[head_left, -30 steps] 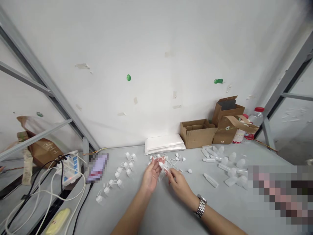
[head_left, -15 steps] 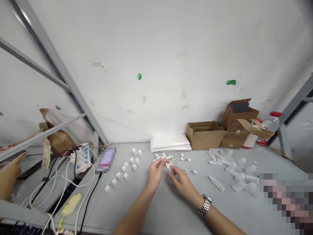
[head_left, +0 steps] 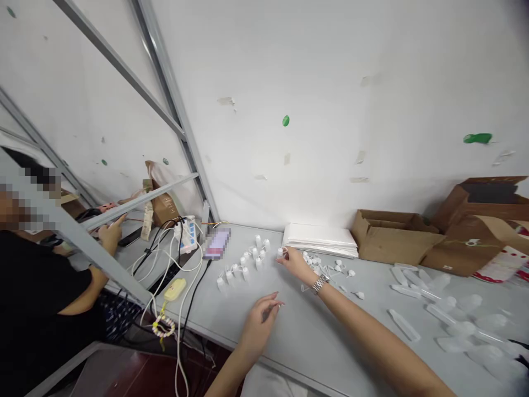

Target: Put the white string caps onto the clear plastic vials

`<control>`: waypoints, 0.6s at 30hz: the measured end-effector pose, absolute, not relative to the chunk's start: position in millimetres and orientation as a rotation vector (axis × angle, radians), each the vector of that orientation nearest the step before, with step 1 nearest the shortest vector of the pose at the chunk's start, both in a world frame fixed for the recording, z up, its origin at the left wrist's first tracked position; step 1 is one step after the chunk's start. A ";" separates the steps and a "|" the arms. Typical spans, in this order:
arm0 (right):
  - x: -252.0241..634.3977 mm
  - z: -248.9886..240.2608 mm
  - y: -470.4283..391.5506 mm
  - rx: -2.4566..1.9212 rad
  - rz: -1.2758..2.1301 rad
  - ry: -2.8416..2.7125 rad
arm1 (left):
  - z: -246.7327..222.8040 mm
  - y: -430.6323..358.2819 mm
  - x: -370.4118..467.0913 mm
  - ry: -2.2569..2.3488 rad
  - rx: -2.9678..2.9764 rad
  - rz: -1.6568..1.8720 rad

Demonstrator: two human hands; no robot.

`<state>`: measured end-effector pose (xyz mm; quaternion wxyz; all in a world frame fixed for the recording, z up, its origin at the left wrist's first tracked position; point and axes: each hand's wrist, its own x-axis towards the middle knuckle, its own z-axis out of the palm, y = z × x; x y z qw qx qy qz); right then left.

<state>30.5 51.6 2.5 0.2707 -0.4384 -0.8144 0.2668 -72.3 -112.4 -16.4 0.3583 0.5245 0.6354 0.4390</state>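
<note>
My right hand [head_left: 295, 262], with a metal watch at the wrist, reaches across the grey table [head_left: 289, 336] and pinches a small white-capped bottle [head_left: 280, 253] near the stack of white sheets. To its left stand several similar capped bottles [head_left: 246, 274] in a loose group. Close to the table's front, my left hand [head_left: 261, 320] is raised with thumb and fingers apart, nothing between them. White caps with loops [head_left: 316, 260] lie just behind my right wrist. Several translucent uncapped bottles [head_left: 405, 324] are strewn at the right.
White sheets [head_left: 320, 237] and a cardboard box [head_left: 397, 237] stand along the wall. Left are a phone [head_left: 217, 243], a power strip [head_left: 188, 234], tangled cables and a yellow object [head_left: 175, 289]. Beyond a metal frame, a person in black [head_left: 45, 309] sits at the far left.
The view has turned left. My hands, together before around a bottle, have parted: my right hand has carried a bottle left towards the capped group, and my left hand has drawn back.
</note>
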 end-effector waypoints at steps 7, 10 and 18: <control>-4.7 -25.5 69.3 -1.220 0.613 -2.219 | -9.1 -119.2 -76.1 1.626 1.360 1.151; -5.6 -29.0 70.3 -1.208 0.592 -2.228 | -9.6 -120.6 -80.6 1.625 1.360 1.156; 23.8 -13.7 64.6 -1.166 0.514 -2.221 | -13.4 -118.4 -81.7 1.603 1.376 1.139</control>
